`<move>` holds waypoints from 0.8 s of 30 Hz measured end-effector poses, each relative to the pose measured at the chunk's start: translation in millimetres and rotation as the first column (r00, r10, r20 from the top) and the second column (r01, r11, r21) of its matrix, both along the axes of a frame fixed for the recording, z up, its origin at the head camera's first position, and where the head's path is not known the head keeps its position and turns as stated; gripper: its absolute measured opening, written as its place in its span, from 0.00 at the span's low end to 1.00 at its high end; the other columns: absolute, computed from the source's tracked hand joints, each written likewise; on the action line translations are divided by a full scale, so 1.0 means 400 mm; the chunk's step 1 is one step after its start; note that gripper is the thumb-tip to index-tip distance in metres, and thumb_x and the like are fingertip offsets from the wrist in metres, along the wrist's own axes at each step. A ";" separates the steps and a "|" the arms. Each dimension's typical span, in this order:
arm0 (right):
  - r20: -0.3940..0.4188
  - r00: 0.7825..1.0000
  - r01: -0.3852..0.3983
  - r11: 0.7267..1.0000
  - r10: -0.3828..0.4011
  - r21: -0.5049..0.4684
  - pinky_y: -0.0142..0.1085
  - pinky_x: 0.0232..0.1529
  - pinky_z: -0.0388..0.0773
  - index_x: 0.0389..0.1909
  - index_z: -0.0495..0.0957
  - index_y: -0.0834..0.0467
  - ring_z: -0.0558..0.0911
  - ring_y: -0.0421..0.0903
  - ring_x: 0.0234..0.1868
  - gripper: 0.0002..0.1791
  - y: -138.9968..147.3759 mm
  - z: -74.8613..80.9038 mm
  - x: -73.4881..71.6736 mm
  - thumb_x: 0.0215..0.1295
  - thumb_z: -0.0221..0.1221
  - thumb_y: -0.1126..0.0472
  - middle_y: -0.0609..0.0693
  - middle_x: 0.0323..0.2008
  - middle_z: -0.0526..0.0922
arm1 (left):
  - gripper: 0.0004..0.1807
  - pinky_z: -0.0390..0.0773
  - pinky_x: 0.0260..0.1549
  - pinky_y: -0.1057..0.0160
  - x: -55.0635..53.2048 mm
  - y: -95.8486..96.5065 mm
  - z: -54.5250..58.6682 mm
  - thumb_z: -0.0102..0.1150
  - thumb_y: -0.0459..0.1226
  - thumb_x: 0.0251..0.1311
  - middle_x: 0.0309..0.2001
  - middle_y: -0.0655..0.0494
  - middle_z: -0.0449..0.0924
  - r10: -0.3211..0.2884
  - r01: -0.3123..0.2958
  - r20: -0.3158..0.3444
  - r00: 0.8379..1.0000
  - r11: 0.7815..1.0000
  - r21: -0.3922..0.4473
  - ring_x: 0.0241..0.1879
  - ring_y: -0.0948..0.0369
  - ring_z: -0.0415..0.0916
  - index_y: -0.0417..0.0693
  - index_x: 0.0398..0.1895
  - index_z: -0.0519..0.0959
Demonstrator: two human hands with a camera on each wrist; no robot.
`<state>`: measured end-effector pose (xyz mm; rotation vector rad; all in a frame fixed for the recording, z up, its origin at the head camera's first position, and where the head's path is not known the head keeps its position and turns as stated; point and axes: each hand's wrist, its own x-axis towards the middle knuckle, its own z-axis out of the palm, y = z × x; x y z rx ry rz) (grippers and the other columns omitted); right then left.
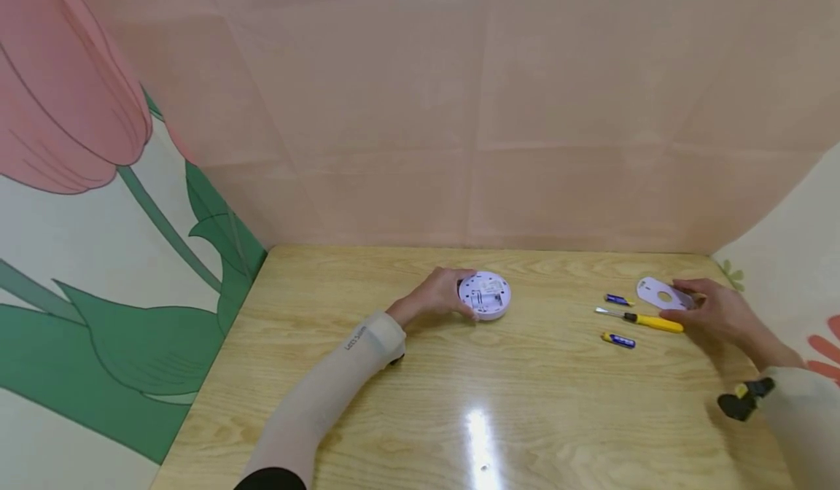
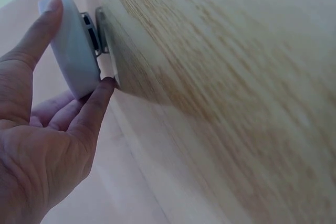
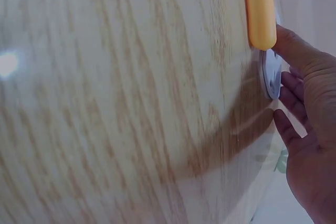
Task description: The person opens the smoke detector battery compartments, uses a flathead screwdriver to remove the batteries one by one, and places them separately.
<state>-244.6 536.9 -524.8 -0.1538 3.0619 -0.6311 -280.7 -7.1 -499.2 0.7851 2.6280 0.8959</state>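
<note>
My left hand (image 1: 436, 293) grips the left edge of a round white smoke alarm (image 1: 494, 309), its back with the battery compartment facing up. In the left wrist view the thumb presses one face of the alarm (image 2: 71, 51) and the fingers curl under its rim, close over the table. On the right, my right hand (image 1: 722, 311) pinches the near end of a flat white mounting plate (image 1: 651, 292) with a round hole. In the right wrist view, the thumb lies right at the end of a yellow screwdriver handle (image 3: 261, 14), which partly hides the plate (image 3: 270, 77).
The screwdriver (image 1: 656, 323) lies with its blade pointing left, between two blue and yellow batteries, one behind (image 1: 618, 300) and one in front (image 1: 618, 340). The wooden table (image 1: 525, 395) meets a pink backdrop (image 1: 367, 205) at its far edge.
</note>
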 end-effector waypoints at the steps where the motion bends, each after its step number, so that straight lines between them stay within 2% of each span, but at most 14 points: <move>1: 0.003 1.000 0.001 1.000 -0.001 0.000 0.42 0.36 0.67 0.63 0.70 0.68 0.73 0.64 0.49 0.51 0.003 -0.001 -0.002 0.48 0.70 0.35 0.72 0.58 0.71 | 0.56 0.67 0.63 0.64 0.000 0.000 0.001 0.82 0.53 0.33 0.67 0.55 0.70 -0.001 0.001 0.002 1.000 1.000 0.002 0.65 0.61 0.67 0.49 0.71 0.67; 8: 0.038 0.999 0.006 1.000 -0.005 -0.014 0.60 0.42 0.70 0.64 0.69 0.69 0.72 0.66 0.50 0.53 0.008 -0.002 -0.011 0.48 0.68 0.33 0.73 0.58 0.70 | 0.55 0.67 0.64 0.63 0.004 -0.001 0.006 0.83 0.50 0.33 0.67 0.53 0.71 -0.005 0.005 0.003 1.000 1.000 0.022 0.64 0.60 0.68 0.47 0.70 0.67; 17: -0.002 0.999 -0.042 0.999 0.042 0.011 0.63 0.44 0.72 0.61 0.72 0.69 0.75 0.67 0.49 0.47 0.006 0.005 -0.017 0.50 0.70 0.38 0.73 0.55 0.74 | 0.56 0.68 0.63 0.64 0.006 -0.003 0.009 0.83 0.50 0.33 0.66 0.52 0.72 -0.020 0.020 -0.009 1.000 0.999 0.038 0.63 0.61 0.70 0.45 0.70 0.67; 24: 0.002 0.998 -0.056 0.998 0.056 0.023 0.61 0.43 0.73 0.60 0.73 0.69 0.76 0.67 0.48 0.46 0.003 0.012 -0.018 0.50 0.71 0.38 0.73 0.54 0.75 | 0.55 0.68 0.63 0.64 0.005 -0.002 0.007 0.83 0.50 0.33 0.66 0.52 0.72 -0.017 0.017 -0.001 1.000 0.999 0.039 0.63 0.61 0.69 0.46 0.70 0.67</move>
